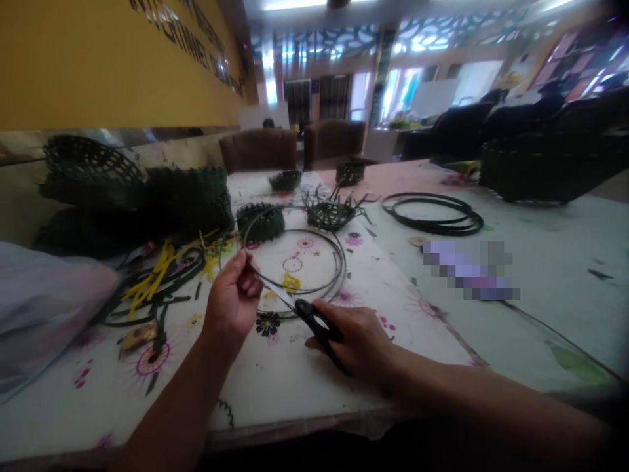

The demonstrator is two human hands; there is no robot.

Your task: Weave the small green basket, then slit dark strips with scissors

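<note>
My left hand [234, 295] pinches a thin dark hoop [343, 262] made of a coiled strip, its loops spreading over the flowered cloth. In my right hand [361, 337] is a pair of scissors [314, 324] with black handles. Their pale blades point up and left, toward the fingers of my left hand; whether they touch the hoop I cannot tell. Just beyond the hoop sit a small dark green woven basket [260, 221] and an unfinished woven basket [331, 213] with loose strip ends sticking out.
Yellow and green strips [152, 282] lie in a heap at left, near a plastic bag [49, 308]. Larger woven baskets [187, 196] stand behind them. To the right are dark rings [432, 213], a blurred-out purple item [462, 269] and a big dark basket [531, 167].
</note>
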